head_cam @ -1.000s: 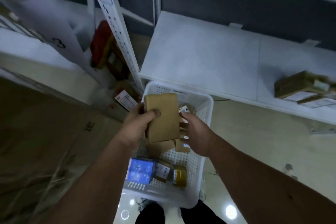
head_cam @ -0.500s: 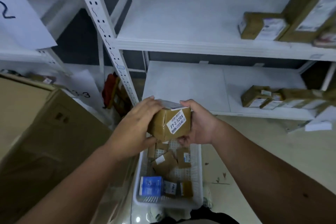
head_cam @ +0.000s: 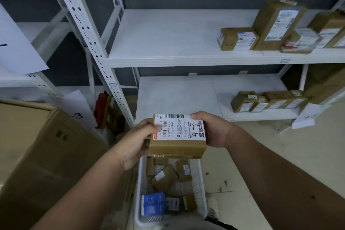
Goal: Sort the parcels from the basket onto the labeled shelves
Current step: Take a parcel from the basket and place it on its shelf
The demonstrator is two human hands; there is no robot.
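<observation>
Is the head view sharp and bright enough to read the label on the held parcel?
Head view: dim, bluish light, but the parcel label is sharp, handwritten "4-3" legible; far-right shelf parcels are smeared; the upright leans from wide-angle distortion.

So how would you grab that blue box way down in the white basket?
Come from straight above, since the basket walls block its sides. The blue box lies flat near the closest left corner, so pinch its two long edges, one beside the basket wall and the other next to a small white-labelled parcel. Both hands hold the 4-3 parcel now.
</observation>
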